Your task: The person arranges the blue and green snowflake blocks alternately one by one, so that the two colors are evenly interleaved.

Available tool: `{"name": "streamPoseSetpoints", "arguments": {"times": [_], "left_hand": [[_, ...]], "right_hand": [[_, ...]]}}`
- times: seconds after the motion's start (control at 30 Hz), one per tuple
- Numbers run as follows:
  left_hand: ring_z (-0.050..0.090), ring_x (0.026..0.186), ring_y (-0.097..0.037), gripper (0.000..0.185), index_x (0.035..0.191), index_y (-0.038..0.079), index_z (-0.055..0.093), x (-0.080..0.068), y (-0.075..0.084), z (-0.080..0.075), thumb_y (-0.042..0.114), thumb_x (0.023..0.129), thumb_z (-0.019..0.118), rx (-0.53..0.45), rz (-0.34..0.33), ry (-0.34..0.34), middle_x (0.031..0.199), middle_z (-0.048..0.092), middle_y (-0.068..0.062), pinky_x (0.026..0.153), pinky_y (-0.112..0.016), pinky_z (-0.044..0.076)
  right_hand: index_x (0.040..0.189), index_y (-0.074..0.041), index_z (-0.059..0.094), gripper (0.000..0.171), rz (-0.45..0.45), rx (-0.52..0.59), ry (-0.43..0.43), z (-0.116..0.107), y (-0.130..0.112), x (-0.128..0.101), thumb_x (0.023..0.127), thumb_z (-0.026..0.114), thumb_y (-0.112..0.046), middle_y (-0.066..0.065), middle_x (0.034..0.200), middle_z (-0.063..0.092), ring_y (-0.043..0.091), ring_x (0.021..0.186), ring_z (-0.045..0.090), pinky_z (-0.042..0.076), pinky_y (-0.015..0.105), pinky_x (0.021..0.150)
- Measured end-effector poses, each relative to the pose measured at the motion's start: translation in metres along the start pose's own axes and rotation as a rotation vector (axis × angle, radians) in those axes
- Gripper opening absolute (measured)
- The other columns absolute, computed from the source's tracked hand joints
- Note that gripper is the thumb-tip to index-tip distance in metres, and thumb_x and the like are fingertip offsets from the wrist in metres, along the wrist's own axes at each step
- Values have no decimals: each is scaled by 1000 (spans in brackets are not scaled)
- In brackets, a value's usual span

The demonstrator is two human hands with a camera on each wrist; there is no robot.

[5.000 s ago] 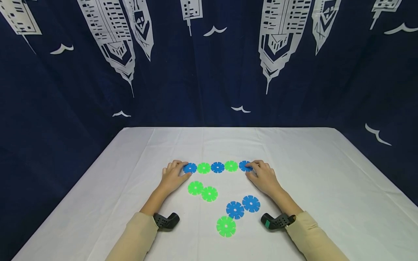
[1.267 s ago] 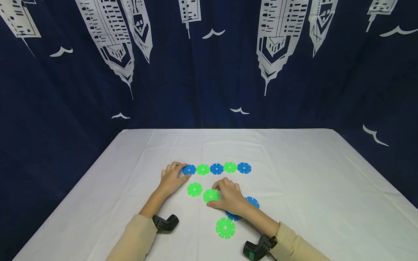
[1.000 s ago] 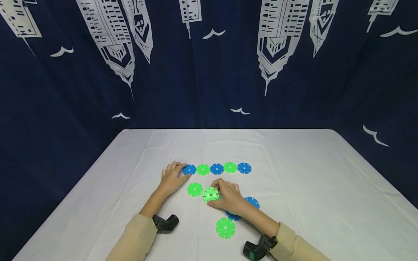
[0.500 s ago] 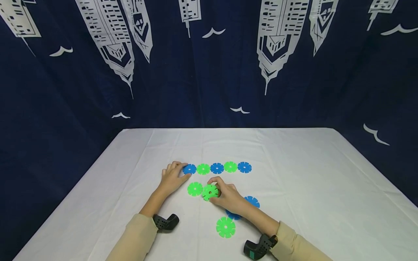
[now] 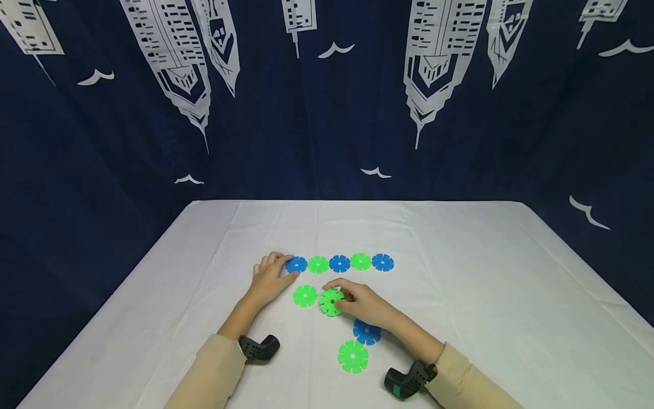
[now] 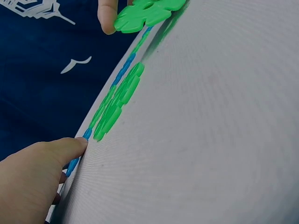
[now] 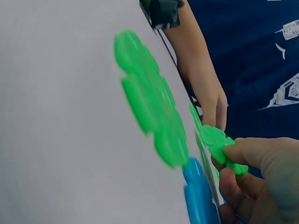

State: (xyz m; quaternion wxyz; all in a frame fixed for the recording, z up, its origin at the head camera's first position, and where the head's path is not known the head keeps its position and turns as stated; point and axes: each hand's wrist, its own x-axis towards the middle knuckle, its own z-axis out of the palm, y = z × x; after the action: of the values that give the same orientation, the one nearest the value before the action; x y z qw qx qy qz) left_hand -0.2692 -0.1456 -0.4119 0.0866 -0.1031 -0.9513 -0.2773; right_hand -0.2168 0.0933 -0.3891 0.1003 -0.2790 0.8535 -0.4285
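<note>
My left hand rests at the left end of a row of notched plastic discs, its thumb and index finger on either side of the end blue disc. The row alternates with green discs and ends in a blue disc on the right. My right hand pinches a green disc between thumb and fingers. In the right wrist view that green disc is tilted and lifted off the cloth. To its left lies a loose green disc.
Closer to me lie a blue disc and a green disc; my right forearm covers most of another blue disc. A white cloth covers the table. Behind it hangs a dark blue printed curtain.
My right hand left the row's right end, came to the green disc nearer me, took hold of it and raised it, tilting it. My left hand has stayed at the row's left end.
</note>
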Motion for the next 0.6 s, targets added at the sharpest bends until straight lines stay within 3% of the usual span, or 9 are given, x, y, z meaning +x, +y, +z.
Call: {"name": "streamPoseSetpoints", "arguments": {"times": [0.37,0.6], "left_hand": [[40,110,-26,52,127,9,51,2,0,0,36,84,59,2,-9,-4,124,47,-12,82,-40,25],[41,110,-26,51,127,8,51,1,0,0,36,84,59,3,-5,1,124,48,-12,82,-40,25]], "right_hand": [[113,-9,53,28,55,1,-13,-23,4,0,86,58,-13,-2,71,46,8,58,37,33,20,55],[115,-7,54,30,107,31,37,-39,15,2,85,58,-12,-1,70,42,12,59,35,31,22,55]]}}
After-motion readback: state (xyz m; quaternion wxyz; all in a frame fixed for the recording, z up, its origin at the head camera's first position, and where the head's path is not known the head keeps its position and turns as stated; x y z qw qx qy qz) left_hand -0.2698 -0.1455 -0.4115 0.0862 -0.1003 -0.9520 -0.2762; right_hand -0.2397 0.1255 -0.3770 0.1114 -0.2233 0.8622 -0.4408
